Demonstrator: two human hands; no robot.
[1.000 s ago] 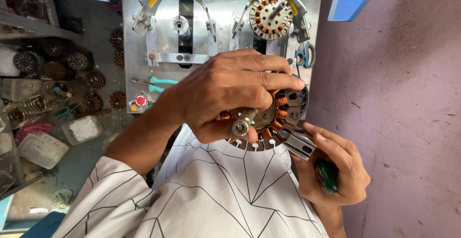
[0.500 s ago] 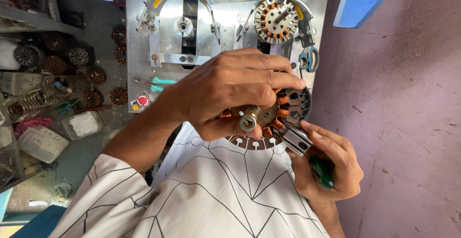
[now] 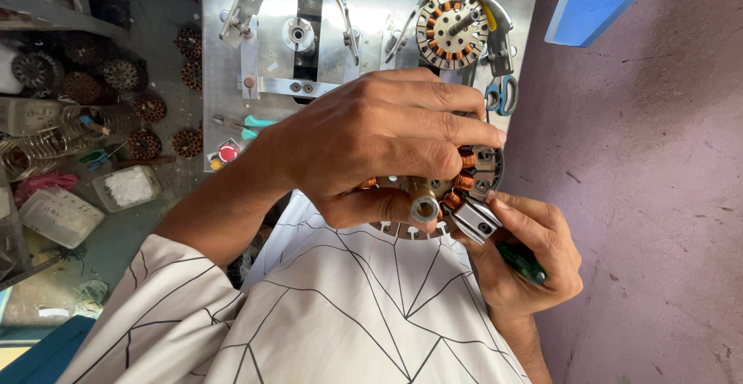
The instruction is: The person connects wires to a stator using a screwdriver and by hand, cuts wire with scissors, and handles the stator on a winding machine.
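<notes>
Little moved since earlier frames: your left hand [image 3: 379, 144] stays clamped over wound stator [image 3: 457, 186], frame centre. Right hand [image 3: 526, 252] pinches green-handled tool [image 3: 495, 237] at its lower edge. Stator likely heavy, rigid; copper windings fragile, so hold by steel core or shaft [image 3: 424, 202].

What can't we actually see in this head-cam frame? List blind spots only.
Head view only:
- Most of the stator: covered by the left hand.
- Tip of the metal tool: hidden against the stator's coils.
- Green handle: mostly buried in the right hand.
- Wound parts on the left shelf: too dark and small to tell apart.
</notes>
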